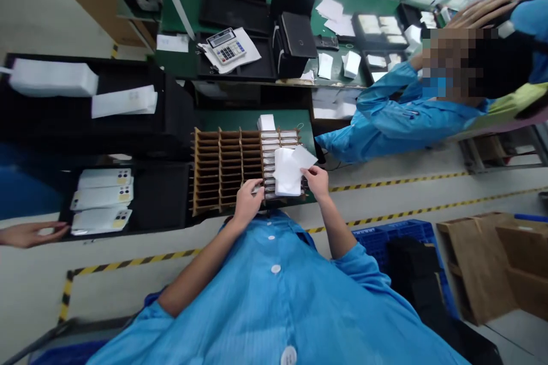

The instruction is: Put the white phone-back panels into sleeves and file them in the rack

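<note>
Factory workshop; striped floor tape (137, 260); blue work coats (240, 302); black trays (160, 194)

The white papers (287, 175) at my right hand (317, 181) hid some slots of the divider (220, 168). What, if anything, my left hand (248, 203) pinched seemed too small to tell. The left edge cut off another person's hand (34, 234) near the wrist.
</note>
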Motion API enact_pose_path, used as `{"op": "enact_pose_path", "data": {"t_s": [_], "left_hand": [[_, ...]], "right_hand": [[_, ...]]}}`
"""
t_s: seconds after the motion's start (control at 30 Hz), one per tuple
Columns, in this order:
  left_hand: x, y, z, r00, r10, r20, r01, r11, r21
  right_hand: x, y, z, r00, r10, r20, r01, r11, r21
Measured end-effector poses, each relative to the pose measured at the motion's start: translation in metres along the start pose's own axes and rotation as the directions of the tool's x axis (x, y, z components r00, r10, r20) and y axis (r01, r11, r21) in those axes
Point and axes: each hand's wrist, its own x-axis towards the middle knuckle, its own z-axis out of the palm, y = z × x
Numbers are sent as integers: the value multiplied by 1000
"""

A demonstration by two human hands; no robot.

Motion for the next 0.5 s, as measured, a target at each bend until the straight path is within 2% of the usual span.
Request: {"op": "enact_pose_path", "data": {"t_s": [0.1, 0.17, 0.23, 0.3, 0.33, 0.43, 0.5], "left_hand": [[-19, 12, 6, 999, -28, -24, 28, 1000, -8], [-24, 23, 20, 997, -63, -48, 58, 994, -95], [-22, 34, 35, 986, -149, -70, 131, 968, -216], [-15, 46, 43, 976, -211, -54, 189, 945, -268], [-12, 53, 43, 979, -199, -36, 184, 951, -250], [-5, 76, 35, 997, -55, 52, 64, 982, -179], [-4, 92, 29, 987, -11, 161, 54, 962, -266]], "right_hand": [[-2, -6, -15, 994, -26, 110, 16, 996, 90], [-8, -13, -23, 981, -53, 189, 17, 982, 189], [-15, -19, -31, 954, -89, 286, 2, 957, 292], [-22, -25, -38, 904, -138, 404, -18, 933, 359], [-24, -28, -42, 872, -164, 461, -20, 929, 370], [-27, -36, -58, 773, -243, 585, 16, 931, 365], [-29, -41, -69, 694, -299, 655, 66, 932, 356]]}}
